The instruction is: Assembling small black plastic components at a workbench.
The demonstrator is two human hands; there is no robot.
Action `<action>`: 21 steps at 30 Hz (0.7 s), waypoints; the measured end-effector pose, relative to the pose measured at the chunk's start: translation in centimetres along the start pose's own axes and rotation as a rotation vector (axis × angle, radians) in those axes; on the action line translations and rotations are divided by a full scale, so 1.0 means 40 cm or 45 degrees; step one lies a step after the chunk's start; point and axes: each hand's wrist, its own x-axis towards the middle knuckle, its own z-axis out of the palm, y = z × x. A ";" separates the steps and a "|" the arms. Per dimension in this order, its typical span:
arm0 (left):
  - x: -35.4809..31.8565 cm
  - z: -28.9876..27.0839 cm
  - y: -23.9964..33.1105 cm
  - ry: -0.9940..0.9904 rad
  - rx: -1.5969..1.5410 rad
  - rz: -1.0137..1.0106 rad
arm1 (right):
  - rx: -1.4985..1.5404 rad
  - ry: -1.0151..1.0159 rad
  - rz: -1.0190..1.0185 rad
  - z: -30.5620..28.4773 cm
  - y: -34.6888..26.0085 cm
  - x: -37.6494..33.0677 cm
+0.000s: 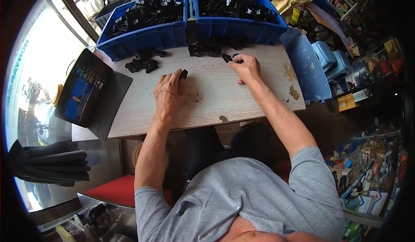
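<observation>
Over the middle of the pale wooden table (207,108), my left hand (168,90) is closed with a small black plastic piece (183,74) at its fingertips. Farther right, my right hand (248,70) pinches another small black piece (227,58) between thumb and fingers. Just beyond it lies a row of black plastic pieces (205,49), close to the right bin. A second small pile of black pieces (142,65) rests left of my left hand. The exact kind of these parts is too small to make out.
Two blue bins, a left one (149,42) and a right one (242,29), stand at the table's far edge, heaped with black parts. A tablet (84,90) leans at the left. Blue plastic (307,67) borders the right edge. Cluttered shelves (367,177) stand at the right.
</observation>
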 end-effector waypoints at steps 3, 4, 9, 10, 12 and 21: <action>-0.004 0.012 -0.007 0.088 -0.182 -0.114 | -0.018 -0.030 0.006 0.001 -0.009 -0.007; -0.003 0.022 -0.004 0.049 -0.444 -0.322 | -0.021 -0.056 0.014 -0.002 -0.011 -0.009; 0.006 0.102 0.048 0.033 -1.344 -0.800 | 0.171 -0.212 0.029 -0.010 0.002 -0.029; 0.021 0.102 0.090 0.021 -1.384 -0.811 | 0.230 -0.235 0.038 -0.020 0.009 -0.035; 0.031 0.120 0.123 0.025 -1.461 -0.852 | 0.300 -0.266 0.044 -0.014 0.005 -0.056; 0.061 0.175 0.180 -0.061 -1.937 -0.944 | 0.759 -0.484 -0.079 0.032 0.036 -0.109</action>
